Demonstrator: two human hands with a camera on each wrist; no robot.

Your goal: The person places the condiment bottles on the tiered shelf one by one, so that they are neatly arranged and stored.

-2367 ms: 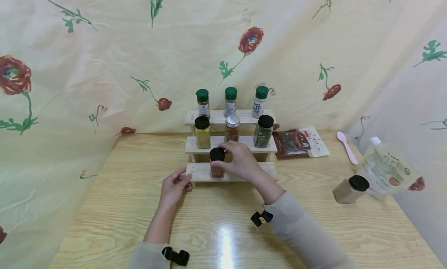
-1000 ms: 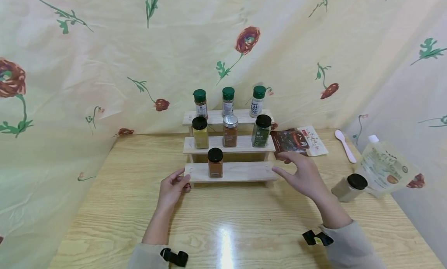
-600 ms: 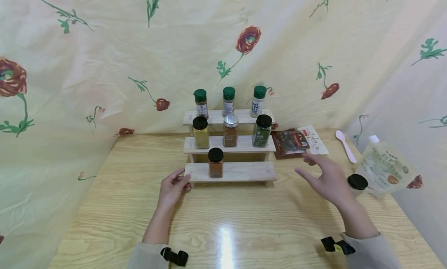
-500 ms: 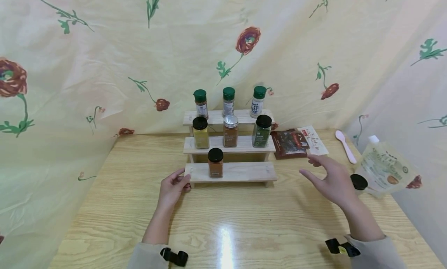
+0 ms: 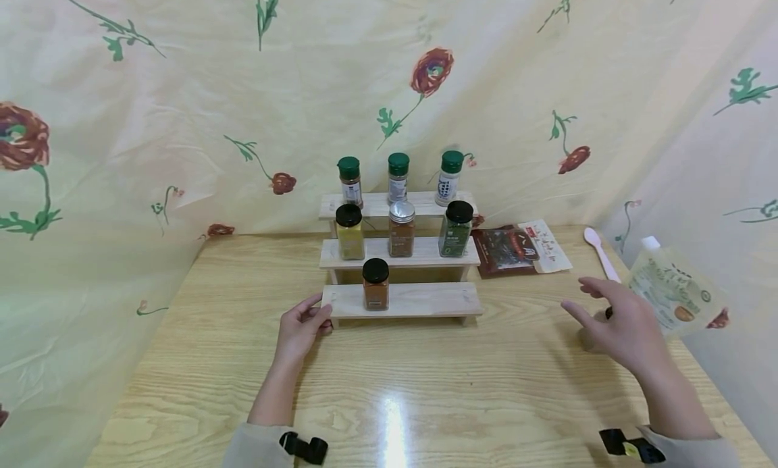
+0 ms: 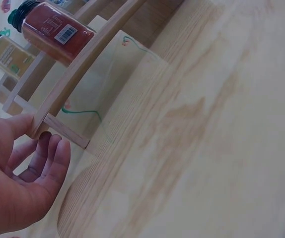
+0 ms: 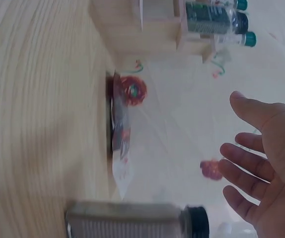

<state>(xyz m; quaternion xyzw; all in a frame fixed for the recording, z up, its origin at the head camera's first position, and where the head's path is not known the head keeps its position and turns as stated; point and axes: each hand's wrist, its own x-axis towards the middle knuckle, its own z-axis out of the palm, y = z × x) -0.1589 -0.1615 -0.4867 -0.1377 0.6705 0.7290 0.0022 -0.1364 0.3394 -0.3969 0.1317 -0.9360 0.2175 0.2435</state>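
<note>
Tabletop carries a three-step wooden rack. Pale jar stands right of the rack, near the edge, long axis upright, black cap on top; in head view the right hand hides nearly all of it. Right grip is nearer, fingers spread and empty, just short of the jar. Left hand pinches the rack's lowest step at its left end.
</note>
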